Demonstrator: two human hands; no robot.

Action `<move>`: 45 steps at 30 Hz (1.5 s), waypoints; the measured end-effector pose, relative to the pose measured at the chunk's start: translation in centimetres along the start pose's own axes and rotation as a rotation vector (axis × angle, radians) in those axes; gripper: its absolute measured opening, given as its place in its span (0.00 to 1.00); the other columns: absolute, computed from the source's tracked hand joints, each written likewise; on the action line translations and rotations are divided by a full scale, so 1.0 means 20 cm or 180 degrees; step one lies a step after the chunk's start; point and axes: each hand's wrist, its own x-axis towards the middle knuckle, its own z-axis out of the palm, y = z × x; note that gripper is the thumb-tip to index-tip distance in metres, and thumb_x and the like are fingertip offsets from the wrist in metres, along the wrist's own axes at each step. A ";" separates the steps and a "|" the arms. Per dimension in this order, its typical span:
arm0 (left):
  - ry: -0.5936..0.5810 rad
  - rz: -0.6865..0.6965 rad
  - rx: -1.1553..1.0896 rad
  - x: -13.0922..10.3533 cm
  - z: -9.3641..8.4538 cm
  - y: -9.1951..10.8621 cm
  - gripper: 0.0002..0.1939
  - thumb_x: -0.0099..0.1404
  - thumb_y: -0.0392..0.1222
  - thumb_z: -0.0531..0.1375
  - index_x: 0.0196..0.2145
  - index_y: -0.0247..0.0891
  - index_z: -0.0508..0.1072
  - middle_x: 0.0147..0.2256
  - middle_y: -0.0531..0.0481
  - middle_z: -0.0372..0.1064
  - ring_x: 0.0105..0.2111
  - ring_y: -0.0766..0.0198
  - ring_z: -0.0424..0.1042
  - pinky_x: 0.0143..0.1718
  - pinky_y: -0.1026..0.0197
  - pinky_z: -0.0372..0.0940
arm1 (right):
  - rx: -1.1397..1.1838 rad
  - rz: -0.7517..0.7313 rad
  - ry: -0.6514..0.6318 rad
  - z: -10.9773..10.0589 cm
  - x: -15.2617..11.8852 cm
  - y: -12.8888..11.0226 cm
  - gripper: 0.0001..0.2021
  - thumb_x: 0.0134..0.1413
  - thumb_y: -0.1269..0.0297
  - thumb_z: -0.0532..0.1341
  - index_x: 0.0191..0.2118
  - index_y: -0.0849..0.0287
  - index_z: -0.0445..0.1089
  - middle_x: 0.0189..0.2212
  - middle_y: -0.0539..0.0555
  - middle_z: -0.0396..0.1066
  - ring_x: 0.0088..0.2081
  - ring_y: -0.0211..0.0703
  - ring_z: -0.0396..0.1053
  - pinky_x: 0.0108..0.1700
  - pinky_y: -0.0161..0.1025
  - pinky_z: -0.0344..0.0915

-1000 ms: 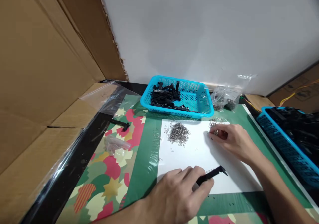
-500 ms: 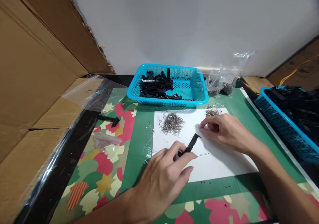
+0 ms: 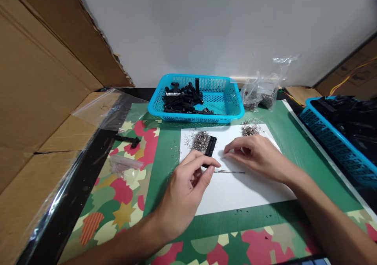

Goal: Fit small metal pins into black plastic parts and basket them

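Note:
A slim black plastic part (image 3: 211,147) is gripped by my left hand (image 3: 190,186), its far end beside a heap of small metal pieces (image 3: 200,141). A thin metal-shafted tool (image 3: 231,172) points right from the fingertips of that hand, over white paper (image 3: 244,190). My right hand (image 3: 255,155) hovers over the paper to the right of the black part, its thumb and forefinger pinched; whatever lies between them is too small to make out. Beyond it is a second small metal heap (image 3: 249,128).
A blue basket (image 3: 196,118) with black parts stands behind the paper. Clear bags of metal pieces (image 3: 266,99) are beside it. Another blue basket (image 3: 338,139), piled with black parts, is at the right. A lone black part (image 3: 128,140) and a small plastic bag (image 3: 125,165) lie left.
My left hand has moved left and turned the black part more upright, towards the left heap. My right hand has shifted left, away from the right heap.

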 end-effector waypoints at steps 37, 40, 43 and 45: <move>-0.0176 -0.0040 -0.0195 -0.02 0.02 0.01 0.11 0.76 0.36 0.56 0.45 0.44 0.79 0.42 0.52 0.66 0.29 0.71 0.65 0.28 0.66 0.59 | -0.1204 -0.0220 0.0421 0.00 0.02 0.10 0.07 0.70 0.69 0.60 0.38 0.58 0.74 0.40 0.59 0.74 0.42 0.55 0.64 0.44 0.48 0.60; -0.0180 -0.0024 -0.0177 -0.02 0.01 0.01 0.11 0.76 0.35 0.56 0.45 0.44 0.79 0.41 0.53 0.66 0.28 0.71 0.63 0.28 0.66 0.59 | -0.1296 -0.0269 0.0371 0.02 0.02 0.10 0.08 0.72 0.70 0.58 0.38 0.58 0.72 0.41 0.59 0.73 0.42 0.55 0.64 0.43 0.48 0.58; -0.0203 -0.0030 -0.0180 -0.02 0.01 0.00 0.11 0.76 0.36 0.56 0.45 0.45 0.78 0.41 0.53 0.66 0.28 0.71 0.63 0.29 0.66 0.59 | -0.1135 -0.0214 0.0497 0.01 0.02 0.12 0.08 0.72 0.71 0.55 0.39 0.57 0.69 0.41 0.58 0.72 0.42 0.53 0.64 0.44 0.47 0.59; -0.0216 -0.0060 -0.0209 -0.03 0.01 0.00 0.11 0.77 0.37 0.56 0.46 0.46 0.78 0.42 0.53 0.66 0.30 0.70 0.65 0.30 0.65 0.60 | -0.0950 -0.0153 0.0642 -0.02 0.01 0.12 0.08 0.73 0.70 0.55 0.40 0.57 0.68 0.42 0.58 0.71 0.42 0.52 0.64 0.45 0.47 0.60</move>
